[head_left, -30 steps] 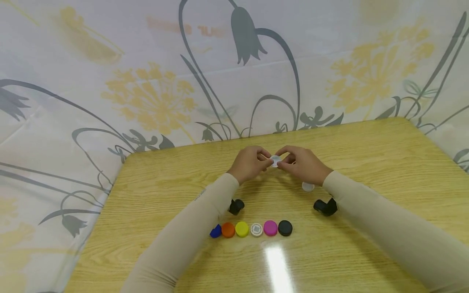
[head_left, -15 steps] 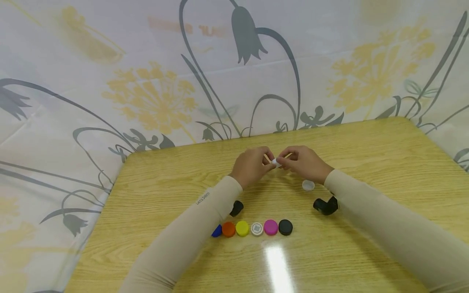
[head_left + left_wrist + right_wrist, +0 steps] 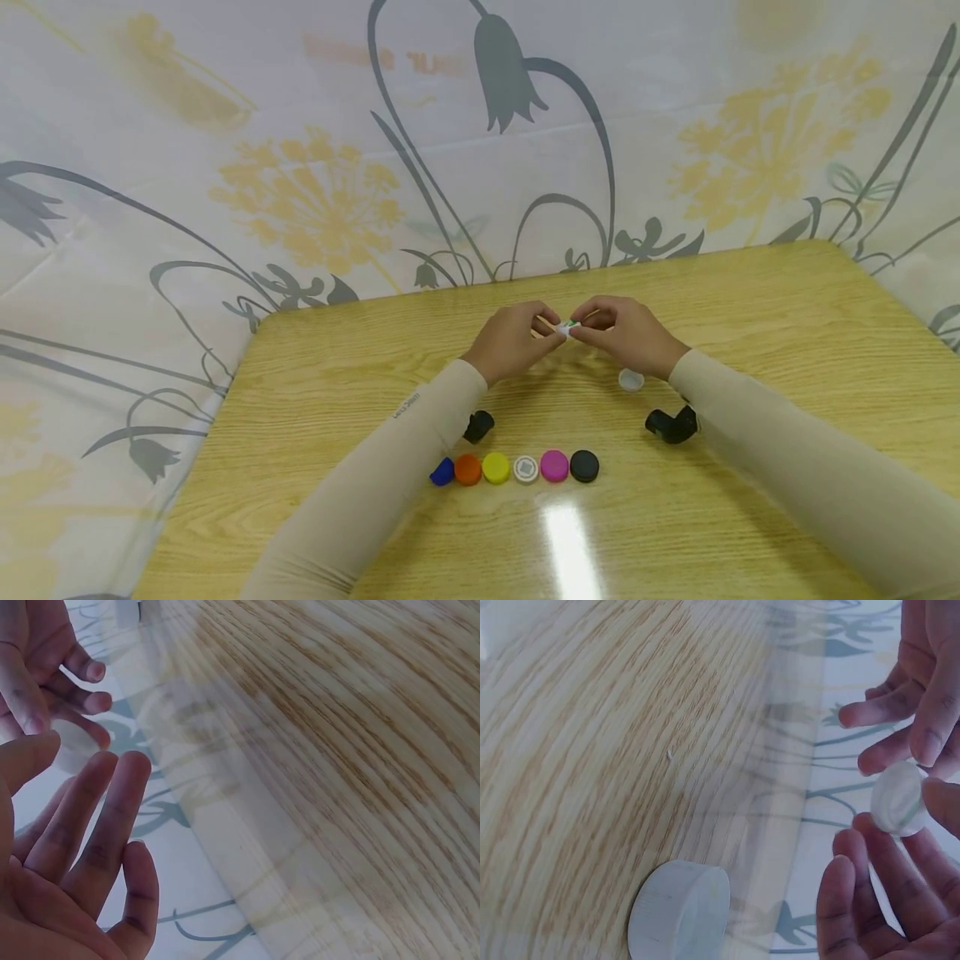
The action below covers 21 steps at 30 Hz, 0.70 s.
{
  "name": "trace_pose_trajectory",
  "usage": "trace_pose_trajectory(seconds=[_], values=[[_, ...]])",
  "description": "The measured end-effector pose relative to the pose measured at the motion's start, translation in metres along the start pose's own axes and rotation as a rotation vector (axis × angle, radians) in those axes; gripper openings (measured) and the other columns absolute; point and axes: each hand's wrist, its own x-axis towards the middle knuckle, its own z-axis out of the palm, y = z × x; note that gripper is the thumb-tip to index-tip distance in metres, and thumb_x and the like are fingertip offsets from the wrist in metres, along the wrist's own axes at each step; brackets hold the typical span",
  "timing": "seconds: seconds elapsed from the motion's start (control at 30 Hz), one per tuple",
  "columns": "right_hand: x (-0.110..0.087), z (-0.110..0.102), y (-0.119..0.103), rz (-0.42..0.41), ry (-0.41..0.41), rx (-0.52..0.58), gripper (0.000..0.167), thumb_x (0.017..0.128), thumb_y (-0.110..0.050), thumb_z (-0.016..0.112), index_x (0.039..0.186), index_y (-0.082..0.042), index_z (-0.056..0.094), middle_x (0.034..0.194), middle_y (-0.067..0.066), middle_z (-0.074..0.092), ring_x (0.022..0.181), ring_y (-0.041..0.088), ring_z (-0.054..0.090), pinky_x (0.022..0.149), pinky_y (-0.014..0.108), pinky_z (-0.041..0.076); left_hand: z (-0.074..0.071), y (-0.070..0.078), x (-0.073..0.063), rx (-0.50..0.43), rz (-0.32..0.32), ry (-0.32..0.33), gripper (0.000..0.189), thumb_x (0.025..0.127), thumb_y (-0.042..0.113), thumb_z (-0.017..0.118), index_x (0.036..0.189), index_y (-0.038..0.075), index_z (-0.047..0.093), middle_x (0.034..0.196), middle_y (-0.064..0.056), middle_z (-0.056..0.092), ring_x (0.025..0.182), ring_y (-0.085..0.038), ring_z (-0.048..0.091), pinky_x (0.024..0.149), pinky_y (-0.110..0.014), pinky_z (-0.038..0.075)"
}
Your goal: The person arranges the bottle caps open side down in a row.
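Note:
Over the middle of the table, my left hand [image 3: 513, 340] and right hand [image 3: 630, 335] meet at a small round white bottle cap [image 3: 567, 328]. Thumb and fingers of each hand pinch it from its own side, and green print shows on its top. In the right wrist view the cap [image 3: 895, 799] is seen turned on edge, with the right hand [image 3: 881, 900] below it and the left hand [image 3: 934, 675] above. The left wrist view shows the cap [image 3: 73, 750] partly hidden behind fingers. Another white cap [image 3: 631, 381] lies on the table below the right hand.
Nearer the person, a row of caps runs across the wooden table [image 3: 675, 517]: blue [image 3: 442, 472], orange, yellow, white, magenta and black [image 3: 584, 466]. The left sleeve partly covers the blue one. Black angular pieces [image 3: 670, 426] show beside both forearms. A flower-patterned curtain [image 3: 480, 167] hangs behind.
The cap has been turned between the fingers: first its pale hollow face showed, now a green-printed face does. Both hands stay near the same spot, with their fingers shifted slightly.

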Motion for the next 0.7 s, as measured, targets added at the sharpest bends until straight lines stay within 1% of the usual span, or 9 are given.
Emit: trace_pose_trajectory(seconds=[0.17,0.27,0.43,0.57,0.7], values=[[-0.002,0.001,-0.001,-0.059,0.017,-0.014,0.03,0.099,-0.029,0.065,0.123,-0.011,0.064,0.117,0.011,0.072,0.108,0.026,0.069,0.089,0.046,0.056,-0.001,0.0,0.001,-0.038,-0.015,-0.027,0.035,0.098,0.036,0.065,0.124,0.013,0.067,0.113,-0.002,0.073,0.103,-0.013,0.07,0.083,-0.027,0.057],[-0.003,0.002,-0.001,-0.094,0.029,-0.031,0.031,0.098,-0.026,0.065,0.125,-0.01,0.064,0.118,0.011,0.072,0.107,0.026,0.069,0.089,0.045,0.056,-0.002,0.0,0.0,-0.05,-0.01,-0.032,0.035,0.097,0.034,0.066,0.124,0.012,0.067,0.114,-0.002,0.073,0.103,-0.013,0.07,0.083,-0.027,0.057],[-0.006,0.001,-0.003,-0.12,0.043,-0.058,0.036,0.098,-0.025,0.066,0.13,-0.008,0.063,0.121,0.011,0.071,0.107,0.025,0.069,0.088,0.044,0.056,-0.004,0.004,-0.001,-0.071,-0.002,-0.037,0.035,0.096,0.033,0.067,0.124,0.013,0.067,0.112,-0.001,0.073,0.102,-0.012,0.07,0.083,-0.026,0.057],[-0.013,-0.001,-0.006,-0.154,0.071,-0.095,0.038,0.097,-0.022,0.067,0.131,-0.005,0.063,0.123,0.012,0.07,0.104,0.025,0.069,0.087,0.042,0.057,-0.004,0.007,-0.003,-0.048,0.018,-0.031,0.034,0.096,0.034,0.068,0.123,0.014,0.068,0.112,0.0,0.074,0.101,-0.012,0.07,0.083,-0.025,0.056],[-0.022,-0.003,-0.009,-0.192,0.117,-0.133,0.037,0.096,-0.02,0.069,0.13,-0.005,0.065,0.118,0.011,0.072,0.097,0.022,0.07,0.082,0.035,0.057,-0.004,0.015,-0.007,-0.023,0.042,-0.017,0.032,0.096,0.033,0.068,0.122,0.015,0.068,0.112,0.0,0.074,0.1,-0.012,0.07,0.083,-0.024,0.056]])
